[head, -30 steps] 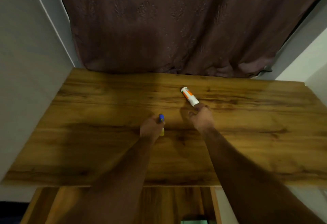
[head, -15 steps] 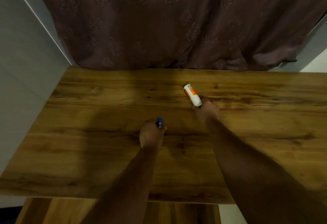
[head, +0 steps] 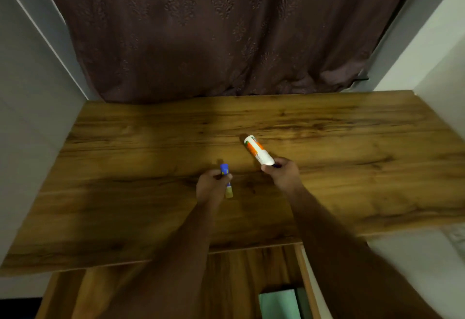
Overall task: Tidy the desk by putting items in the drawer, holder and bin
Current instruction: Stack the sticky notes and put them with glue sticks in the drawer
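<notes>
Both hands are out over the middle of the wooden tabletop [head: 151, 142], each closed around a small stick-shaped item. The left hand [head: 211, 189] is curled tight around a small glue stick [head: 227, 180] with a blue cap and a yellowish body; the cap pokes up above the fingers and the lower end shows below them, near the wood. The right hand [head: 283, 174] pinches the near end of a larger white and orange tube [head: 258, 150], which tilts up and away to the left, its far end raised off the tabletop. The two items are near each other but apart. A dark patterned curtain [head: 226, 29] hangs behind the tabletop. Below the near edge, an open wooden drawer [head: 300, 281] shows between the forearms, with something pale green [head: 279, 303] lying inside it; what that is cannot be told
</notes>
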`<state>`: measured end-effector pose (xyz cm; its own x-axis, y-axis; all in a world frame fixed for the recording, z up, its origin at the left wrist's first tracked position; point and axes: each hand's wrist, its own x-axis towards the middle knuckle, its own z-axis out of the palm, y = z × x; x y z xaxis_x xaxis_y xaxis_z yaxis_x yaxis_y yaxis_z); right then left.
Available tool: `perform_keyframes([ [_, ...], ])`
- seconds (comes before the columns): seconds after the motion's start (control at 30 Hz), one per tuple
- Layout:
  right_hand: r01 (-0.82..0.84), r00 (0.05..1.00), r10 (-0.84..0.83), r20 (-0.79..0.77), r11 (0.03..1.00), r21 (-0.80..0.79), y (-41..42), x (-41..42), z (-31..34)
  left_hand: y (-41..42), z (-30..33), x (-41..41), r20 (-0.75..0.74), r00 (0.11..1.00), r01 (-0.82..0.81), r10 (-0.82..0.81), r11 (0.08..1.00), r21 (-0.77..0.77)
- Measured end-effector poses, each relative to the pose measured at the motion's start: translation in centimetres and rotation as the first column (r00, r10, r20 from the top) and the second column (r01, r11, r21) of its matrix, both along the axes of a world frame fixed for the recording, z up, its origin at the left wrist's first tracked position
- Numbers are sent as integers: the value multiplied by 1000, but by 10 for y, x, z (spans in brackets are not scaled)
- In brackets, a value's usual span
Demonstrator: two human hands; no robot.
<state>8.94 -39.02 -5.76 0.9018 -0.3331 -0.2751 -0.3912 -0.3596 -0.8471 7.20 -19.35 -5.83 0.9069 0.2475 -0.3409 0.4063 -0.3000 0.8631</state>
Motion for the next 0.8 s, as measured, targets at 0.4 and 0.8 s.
perform_keyframes([
  [0.4,57,990,-82,113,976,210,9,-127,82,21,35,-76,12,976,199,-216,873,-446],
  [0.8,78,993,-59,-99,976,203,23,-215,55,14,16,-147,-100,857,428,-505,808,-405],
])
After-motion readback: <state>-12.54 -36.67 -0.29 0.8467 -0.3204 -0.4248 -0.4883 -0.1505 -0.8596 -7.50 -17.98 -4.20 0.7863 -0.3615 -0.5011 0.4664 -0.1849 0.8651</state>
